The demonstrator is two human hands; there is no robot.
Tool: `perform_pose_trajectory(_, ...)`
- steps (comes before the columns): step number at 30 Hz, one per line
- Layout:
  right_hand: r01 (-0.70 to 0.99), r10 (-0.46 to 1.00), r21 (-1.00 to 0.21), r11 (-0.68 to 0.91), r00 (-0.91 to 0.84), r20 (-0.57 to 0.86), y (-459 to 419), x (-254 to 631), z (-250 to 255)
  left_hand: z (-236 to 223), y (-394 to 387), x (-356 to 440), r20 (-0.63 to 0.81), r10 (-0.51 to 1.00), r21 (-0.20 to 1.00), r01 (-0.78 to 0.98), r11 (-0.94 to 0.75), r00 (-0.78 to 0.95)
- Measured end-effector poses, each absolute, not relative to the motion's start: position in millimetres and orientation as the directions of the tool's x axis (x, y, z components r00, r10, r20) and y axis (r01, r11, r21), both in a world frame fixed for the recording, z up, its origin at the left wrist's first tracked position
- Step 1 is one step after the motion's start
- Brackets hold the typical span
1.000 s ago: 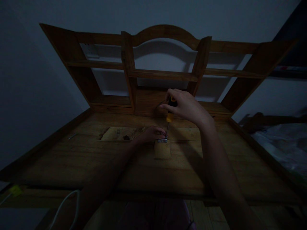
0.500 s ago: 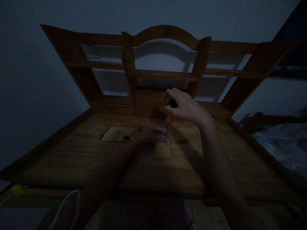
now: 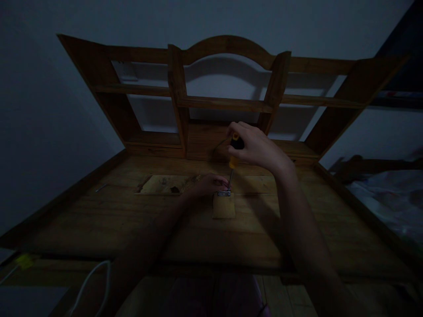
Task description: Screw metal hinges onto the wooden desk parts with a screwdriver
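Mid-frame, the right hand (image 3: 253,143) clasps a screwdriver (image 3: 232,162) at a hinge (image 3: 223,193), screwing seemingly unfinished, left hand (image 3: 209,182) alongside, grip unclear.

A yellow-and-black-handled screwdriver (image 3: 233,163) is gripped by the right hand (image 3: 253,143), its tip set at a small silver metal plate (image 3: 224,193) (the left hand (image 3: 209,183) is placed just beside) along the far edge of a pale square wooden piece (image 3: 224,208).

Your right hand (image 3: 255,143) has shifted its grip on the yellow-and-black screwdriver (image 3: 232,163): your thumb (image 3: 238,154), extended well past the handle one second ago, is now drawn back closer. The handle's yellow patch (image 3: 235,136), hidden half a second ago, shows again.
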State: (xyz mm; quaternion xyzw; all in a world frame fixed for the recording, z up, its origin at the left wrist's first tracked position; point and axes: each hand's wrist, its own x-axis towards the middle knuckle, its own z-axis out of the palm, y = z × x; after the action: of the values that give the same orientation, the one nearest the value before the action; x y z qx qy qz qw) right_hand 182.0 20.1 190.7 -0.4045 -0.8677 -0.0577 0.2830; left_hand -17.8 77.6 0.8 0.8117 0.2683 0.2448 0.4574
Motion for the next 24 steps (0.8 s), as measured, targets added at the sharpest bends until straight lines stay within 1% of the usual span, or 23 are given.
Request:
perform_pose_trajectory(6,0.718,0.666,-0.157,0.678,-0.51,0.545,21.0,181.6,189.8,3.5,75.5,-17.9,0.148,0.661,0.869,0.222,-0.443,0.736)
perform_pose_trajectory(17,0.716,0.665,-0.159,0.679,-0.509,0.546,21.0,182.1,190.7,-0.4,78.0,-17.4,0.178,0.635,0.892,0.149,-0.427,0.752)
perform_pose_trajectory(24,0.708,0.669,-0.168,0.686,-0.523,0.527,23.1,185.1,191.5,-4.8,78.8,-13.7,0.198,0.66,0.877,0.171,-0.45,0.725)
